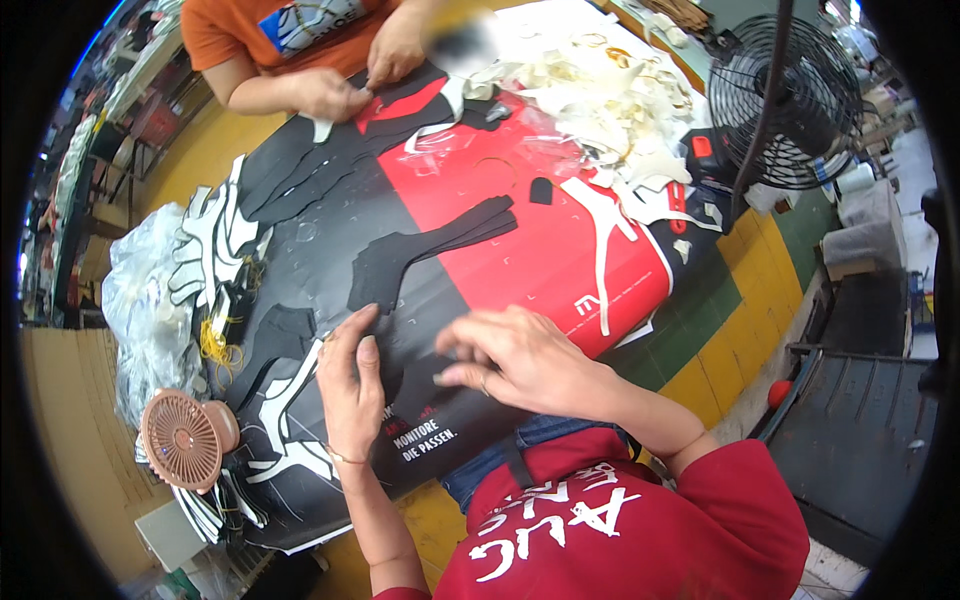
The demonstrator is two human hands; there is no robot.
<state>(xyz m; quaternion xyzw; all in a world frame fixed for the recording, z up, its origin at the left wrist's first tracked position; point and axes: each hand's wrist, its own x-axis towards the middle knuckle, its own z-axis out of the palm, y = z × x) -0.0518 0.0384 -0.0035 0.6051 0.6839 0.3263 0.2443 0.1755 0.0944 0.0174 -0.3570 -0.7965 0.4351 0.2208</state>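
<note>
My left hand (352, 385) is over the black part of the table cover, fingers bent and thumb apart, with nothing visible in it. To its right is my right hand (520, 360), its thumb and fingers apart and slightly blurred; I see nothing held there. Just beyond both hands lies a fanned stack of black cut fabric pieces (385, 262). More black pieces (278, 345) lie left of my left hand, beside white cut pieces with dark edges (290, 405). The dark area between my hands is too unclear to tell whether a piece is there.
Across the table (320, 240), a person in orange handles black pieces with both hands. White scraps (620, 110) are heaped at the far right, near a black fan (785, 100). A small pink fan (185, 440), plastic bags (150, 310) and yellow string (220, 345) are at left.
</note>
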